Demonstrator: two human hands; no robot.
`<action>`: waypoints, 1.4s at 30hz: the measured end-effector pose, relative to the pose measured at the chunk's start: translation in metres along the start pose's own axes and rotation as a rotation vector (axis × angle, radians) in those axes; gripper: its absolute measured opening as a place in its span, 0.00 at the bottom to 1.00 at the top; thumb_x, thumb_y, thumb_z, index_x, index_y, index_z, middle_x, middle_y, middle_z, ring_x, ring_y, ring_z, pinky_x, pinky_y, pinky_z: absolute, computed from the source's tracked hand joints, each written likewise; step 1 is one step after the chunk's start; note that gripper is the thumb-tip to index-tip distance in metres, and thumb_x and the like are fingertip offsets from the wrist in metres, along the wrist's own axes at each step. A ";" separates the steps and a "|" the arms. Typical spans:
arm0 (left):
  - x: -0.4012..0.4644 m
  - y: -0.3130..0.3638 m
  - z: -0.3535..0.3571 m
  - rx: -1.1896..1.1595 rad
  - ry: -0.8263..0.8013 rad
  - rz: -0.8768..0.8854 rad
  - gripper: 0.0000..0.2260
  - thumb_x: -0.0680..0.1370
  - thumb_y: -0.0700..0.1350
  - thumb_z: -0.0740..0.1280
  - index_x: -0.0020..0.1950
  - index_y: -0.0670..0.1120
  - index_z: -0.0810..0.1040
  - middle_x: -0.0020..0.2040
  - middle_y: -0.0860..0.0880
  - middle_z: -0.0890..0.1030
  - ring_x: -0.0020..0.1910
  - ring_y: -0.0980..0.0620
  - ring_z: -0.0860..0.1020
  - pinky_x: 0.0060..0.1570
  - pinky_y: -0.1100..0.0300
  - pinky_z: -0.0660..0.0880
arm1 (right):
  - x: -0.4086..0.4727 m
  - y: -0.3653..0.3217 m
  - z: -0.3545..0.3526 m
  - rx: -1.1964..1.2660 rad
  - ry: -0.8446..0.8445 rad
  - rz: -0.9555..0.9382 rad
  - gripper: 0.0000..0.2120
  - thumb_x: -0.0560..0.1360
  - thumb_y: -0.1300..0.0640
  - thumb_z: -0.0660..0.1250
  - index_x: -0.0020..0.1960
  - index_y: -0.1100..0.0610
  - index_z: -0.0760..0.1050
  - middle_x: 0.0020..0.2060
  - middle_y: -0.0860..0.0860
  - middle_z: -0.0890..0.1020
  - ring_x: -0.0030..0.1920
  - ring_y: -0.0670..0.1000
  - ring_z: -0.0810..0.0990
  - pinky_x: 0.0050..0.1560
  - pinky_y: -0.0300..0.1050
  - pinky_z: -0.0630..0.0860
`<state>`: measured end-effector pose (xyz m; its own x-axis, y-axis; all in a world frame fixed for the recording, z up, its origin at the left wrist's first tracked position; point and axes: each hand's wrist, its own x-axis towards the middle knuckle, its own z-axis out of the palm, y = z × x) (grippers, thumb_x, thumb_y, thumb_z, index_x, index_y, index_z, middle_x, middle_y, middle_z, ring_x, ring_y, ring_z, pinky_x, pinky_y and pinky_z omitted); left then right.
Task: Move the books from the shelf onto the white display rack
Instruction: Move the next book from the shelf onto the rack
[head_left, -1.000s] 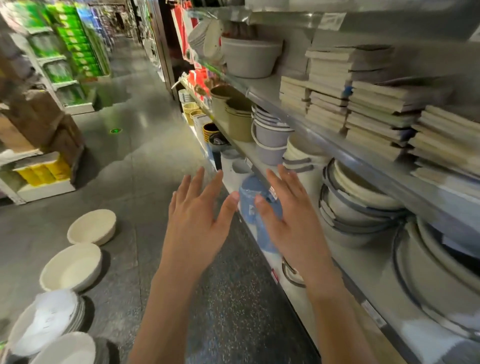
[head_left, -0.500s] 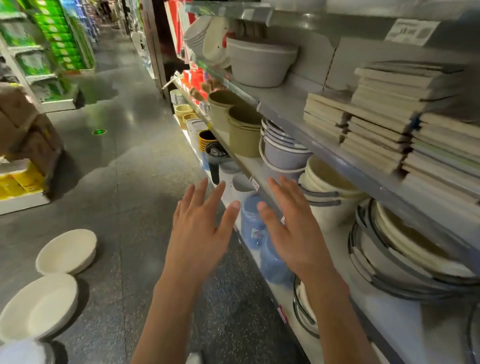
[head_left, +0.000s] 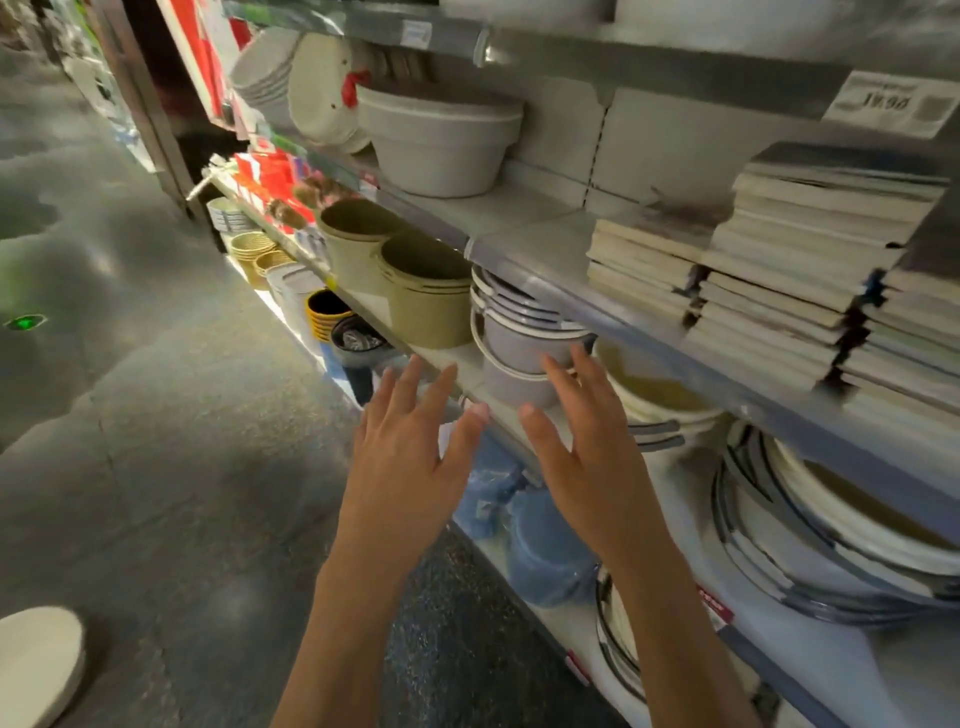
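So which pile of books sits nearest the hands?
The low left pile, at the open end of the shelf. It is shorter than the taller piles stacked to its right.

No legible text; price label (head_left: 892, 102) on the shelf edge (head_left: 675, 78) blurred.

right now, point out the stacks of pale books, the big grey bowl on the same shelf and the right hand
stacks of pale books (head_left: 769, 291): head view, on the page edges of a middle stack
big grey bowl (head_left: 441, 150): head view, on its outer wall
right hand (head_left: 592, 467): head view, on the back of the hand
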<state>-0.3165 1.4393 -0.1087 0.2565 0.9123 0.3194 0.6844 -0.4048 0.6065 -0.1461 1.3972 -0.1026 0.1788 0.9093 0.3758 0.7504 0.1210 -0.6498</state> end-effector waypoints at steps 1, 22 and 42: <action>0.010 -0.004 0.006 -0.022 -0.010 0.013 0.37 0.76 0.72 0.41 0.78 0.56 0.64 0.81 0.51 0.58 0.81 0.50 0.49 0.78 0.44 0.52 | 0.007 0.005 0.002 -0.016 0.020 0.008 0.33 0.78 0.36 0.52 0.79 0.50 0.59 0.79 0.50 0.56 0.79 0.48 0.51 0.78 0.47 0.50; 0.278 0.029 0.132 -0.163 -0.247 0.279 0.38 0.74 0.72 0.42 0.79 0.57 0.59 0.82 0.53 0.53 0.80 0.54 0.47 0.76 0.55 0.45 | 0.211 0.144 -0.010 -0.146 0.421 0.268 0.35 0.76 0.35 0.56 0.78 0.52 0.62 0.80 0.48 0.54 0.80 0.50 0.49 0.76 0.52 0.53; 0.432 0.048 0.234 -0.336 -0.457 0.705 0.31 0.74 0.54 0.74 0.75 0.54 0.68 0.79 0.54 0.59 0.70 0.61 0.67 0.61 0.71 0.65 | 0.268 0.211 0.000 -0.643 0.821 0.314 0.32 0.68 0.60 0.78 0.69 0.59 0.72 0.66 0.54 0.70 0.68 0.56 0.65 0.64 0.62 0.73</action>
<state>-0.0130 1.8286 -0.1119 0.8361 0.3526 0.4202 0.0489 -0.8109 0.5832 0.0597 1.6668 -0.1390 0.6120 0.2912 0.7353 0.7469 -0.5185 -0.4163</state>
